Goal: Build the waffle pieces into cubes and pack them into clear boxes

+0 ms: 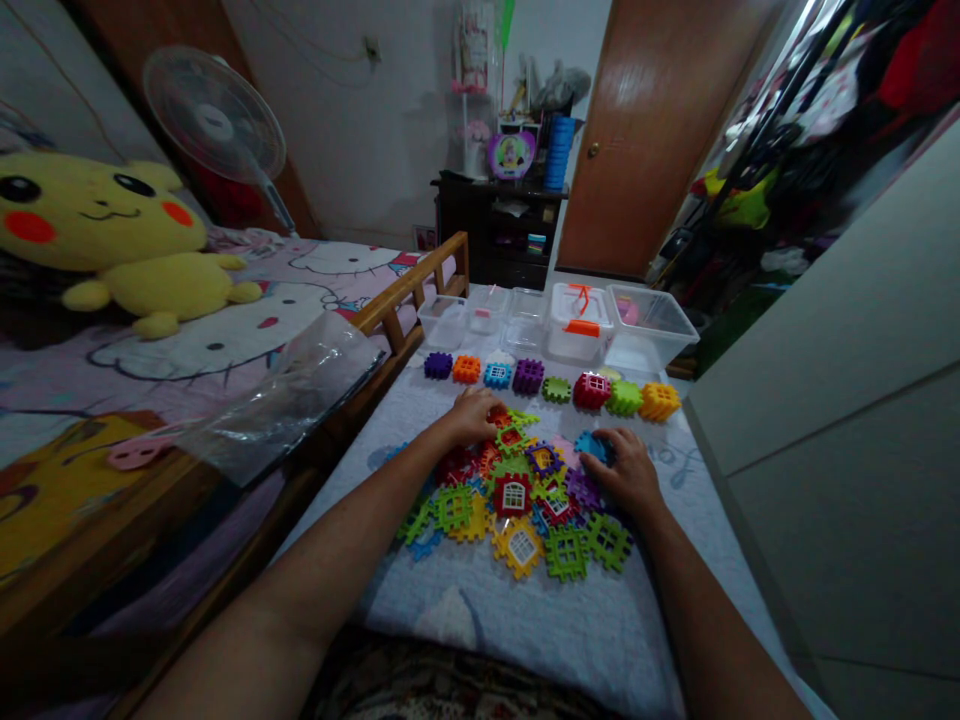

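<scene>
The right grip (628,468) is narrowed to a pinch, thumb and fingers at the sides of a blue tile (586,445) on the right fringe of a loose pile (514,465); the left grip (474,412) curls down over an orange-red tile (500,418) at the pile's far side, and I cannot tell whether it has hold of it. The pile spreads over the middle of the table (457,605), well short of the near edge. Beyond it a row of stacks, each mostly one colour, runs across, with clear boxes (442,325) behind along the far edge. The step in hand seems to be picking tiles out by colour. If so, the next move calls for lifting the blue tile clear of its neighbours and reaching forward-left to the blue stack (497,376), between the orange stack (466,369) and the purple stack (529,376), without knocking either.
</scene>
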Available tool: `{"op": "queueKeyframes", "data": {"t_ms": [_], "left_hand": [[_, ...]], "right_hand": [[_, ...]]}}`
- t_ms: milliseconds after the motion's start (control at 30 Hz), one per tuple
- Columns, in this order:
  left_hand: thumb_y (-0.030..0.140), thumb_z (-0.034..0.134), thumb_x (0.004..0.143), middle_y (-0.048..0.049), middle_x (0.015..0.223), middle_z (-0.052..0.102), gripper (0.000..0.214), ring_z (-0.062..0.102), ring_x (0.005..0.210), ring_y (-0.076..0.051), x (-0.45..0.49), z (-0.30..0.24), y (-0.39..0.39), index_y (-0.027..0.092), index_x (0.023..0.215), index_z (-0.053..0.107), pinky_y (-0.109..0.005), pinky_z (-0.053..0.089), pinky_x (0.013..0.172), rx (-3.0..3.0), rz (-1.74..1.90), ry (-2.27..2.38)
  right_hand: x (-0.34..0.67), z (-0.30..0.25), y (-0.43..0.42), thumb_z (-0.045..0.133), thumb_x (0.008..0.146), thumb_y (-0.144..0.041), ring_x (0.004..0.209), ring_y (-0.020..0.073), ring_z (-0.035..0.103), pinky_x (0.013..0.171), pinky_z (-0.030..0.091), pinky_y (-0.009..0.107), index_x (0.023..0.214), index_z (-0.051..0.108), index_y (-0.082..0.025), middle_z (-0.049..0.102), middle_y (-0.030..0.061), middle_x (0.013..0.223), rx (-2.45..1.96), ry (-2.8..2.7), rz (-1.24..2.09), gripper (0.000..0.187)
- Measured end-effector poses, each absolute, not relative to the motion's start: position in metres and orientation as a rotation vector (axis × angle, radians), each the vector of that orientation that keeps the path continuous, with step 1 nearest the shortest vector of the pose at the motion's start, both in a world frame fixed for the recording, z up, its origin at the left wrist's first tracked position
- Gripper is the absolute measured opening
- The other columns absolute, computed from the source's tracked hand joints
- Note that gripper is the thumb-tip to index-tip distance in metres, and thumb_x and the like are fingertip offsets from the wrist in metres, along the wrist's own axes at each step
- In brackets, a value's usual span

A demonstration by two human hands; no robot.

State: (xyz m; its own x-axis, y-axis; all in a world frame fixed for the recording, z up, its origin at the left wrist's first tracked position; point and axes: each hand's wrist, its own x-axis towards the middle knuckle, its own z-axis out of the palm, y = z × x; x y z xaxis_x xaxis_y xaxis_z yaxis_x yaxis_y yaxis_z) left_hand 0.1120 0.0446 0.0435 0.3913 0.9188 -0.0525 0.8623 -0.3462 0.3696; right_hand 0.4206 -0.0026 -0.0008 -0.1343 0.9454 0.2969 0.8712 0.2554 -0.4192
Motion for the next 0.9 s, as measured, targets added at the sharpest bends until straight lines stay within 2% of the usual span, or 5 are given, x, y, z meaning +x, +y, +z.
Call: {"op": "queueKeyframes", "data": {"t_ms": [200, 300, 567, 733, 900], "left_hand": [[0.010, 0.061, 0.069, -0.0061, 0.102, 0.066, 0.029, 0.057, 0.102, -0.025, 0.110, 0.046, 0.038, 0.018, 0.097, 0.065, -0.038, 0.043, 0.095, 2.343, 0.444, 1.499], [0.006, 0.056, 0.068, -0.0050, 0.095, 0.066, 0.028, 0.058, 0.095, -0.023, 0.107, 0.053, 0.031, 0.018, 0.092, 0.061, -0.035, 0.045, 0.089, 2.339, 0.507, 1.469], [0.006, 0.054, 0.073, -0.0046, 0.089, 0.065, 0.016, 0.056, 0.092, -0.023, 0.078, 0.059, 0.016, 0.019, 0.080, 0.056, -0.036, 0.045, 0.087, 2.382, 0.757, 1.523], [0.011, 0.061, 0.075, -0.0064, 0.096, 0.066, 0.013, 0.055, 0.100, -0.026, 0.054, 0.050, 0.011, 0.019, 0.085, 0.061, -0.041, 0.043, 0.094, 2.486, 0.533, 1.476], [0.012, 0.064, 0.073, -0.0078, 0.122, 0.062, 0.035, 0.053, 0.119, -0.026, 0.034, 0.054, 0.017, 0.019, 0.107, 0.062, -0.040, 0.040, 0.106, 2.461, 0.361, 1.388]], "right_hand": [[0.421, -0.001, -0.002, 0.061, 0.081, -0.048, 0.098, 0.0277, 0.058, 0.089, 0.046, 0.041, 0.108, 0.067, -0.019, 0.063, 0.0100, 0.104, -1.630, -2.040, 0.199, 0.040], [0.421, -0.001, -0.002, 0.060, 0.081, -0.049, 0.098, 0.0278, 0.058, 0.088, 0.046, 0.042, 0.108, 0.067, -0.018, 0.063, 0.0099, 0.103, -1.630, -2.047, 0.198, 0.041], [0.421, -0.001, -0.003, 0.061, 0.081, -0.048, 0.100, 0.0283, 0.057, 0.089, 0.046, 0.041, 0.110, 0.067, -0.018, 0.062, 0.0104, 0.105, -1.645, -2.051, 0.211, 0.042], [0.420, -0.001, -0.003, 0.060, 0.081, -0.049, 0.099, 0.0281, 0.057, 0.089, 0.046, 0.042, 0.109, 0.067, -0.018, 0.062, 0.0104, 0.104, -1.635, -2.042, 0.207, 0.042], [0.421, -0.002, -0.002, 0.060, 0.081, -0.049, 0.100, 0.0284, 0.057, 0.089, 0.046, 0.042, 0.107, 0.067, -0.019, 0.062, 0.0100, 0.103, -1.622, -2.034, 0.222, 0.040]]}}
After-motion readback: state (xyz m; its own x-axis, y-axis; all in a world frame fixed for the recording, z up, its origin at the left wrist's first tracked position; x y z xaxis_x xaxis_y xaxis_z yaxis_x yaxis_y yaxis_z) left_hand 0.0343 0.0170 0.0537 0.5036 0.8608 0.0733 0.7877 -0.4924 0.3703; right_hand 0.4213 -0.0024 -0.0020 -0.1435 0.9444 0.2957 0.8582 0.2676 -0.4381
